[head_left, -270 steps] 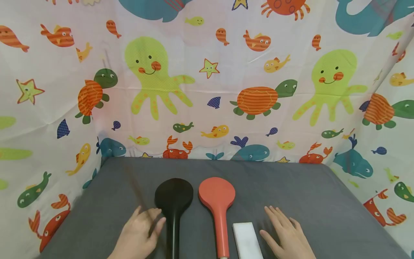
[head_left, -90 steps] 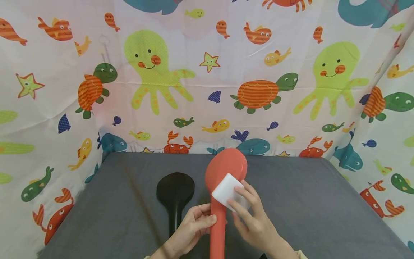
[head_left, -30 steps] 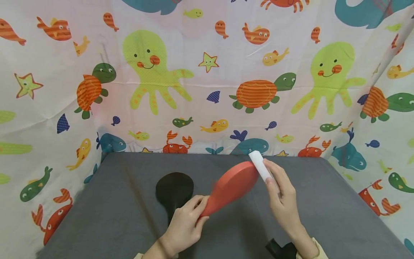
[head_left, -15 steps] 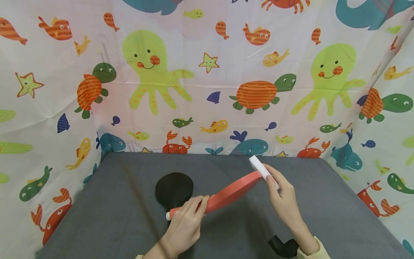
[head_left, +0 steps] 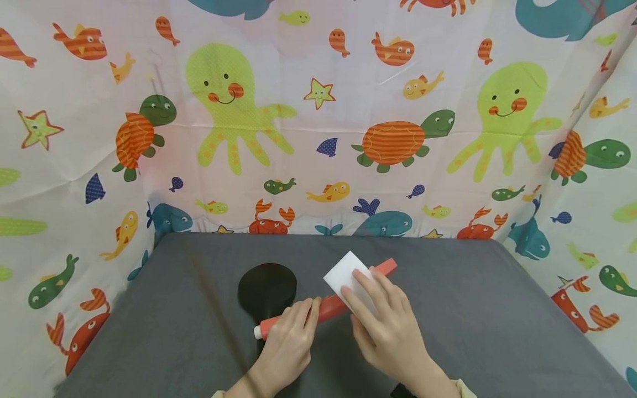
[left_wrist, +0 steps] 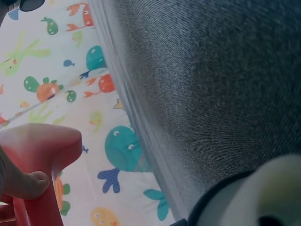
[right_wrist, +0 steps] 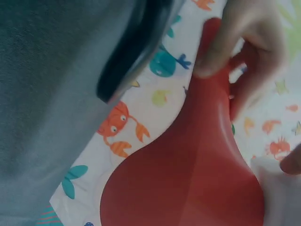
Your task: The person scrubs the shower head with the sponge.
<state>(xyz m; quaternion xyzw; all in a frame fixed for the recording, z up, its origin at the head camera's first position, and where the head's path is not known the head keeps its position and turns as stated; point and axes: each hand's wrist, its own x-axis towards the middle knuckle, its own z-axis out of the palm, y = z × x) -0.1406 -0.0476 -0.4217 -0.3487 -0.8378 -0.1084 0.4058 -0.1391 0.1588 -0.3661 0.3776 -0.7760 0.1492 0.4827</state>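
My left hand (head_left: 298,318) grips the handle of a red shower head (head_left: 334,303), held above the table and turned edge-on, its round head pointing up to the right. My right hand (head_left: 373,301) holds a white sponge block (head_left: 343,278) against the head, fingers laid over it. In the right wrist view the red shower head (right_wrist: 197,179) fills the frame, with the white sponge (right_wrist: 282,195) at its lower right edge and left-hand fingers (right_wrist: 244,47) round the handle. In the left wrist view a finger lies against the red handle (left_wrist: 44,150).
A black shower head (head_left: 267,286) lies flat on the grey table (head_left: 473,309), just left of and partly behind the red one; it also shows as a black shower head (right_wrist: 136,47) in the right wrist view. A sea-animal curtain (head_left: 318,121) closes off the back and both sides.
My right hand has brought the sponge back from the far tip of the red head onto its side, nearer the handle. The left hand keeps its grip.
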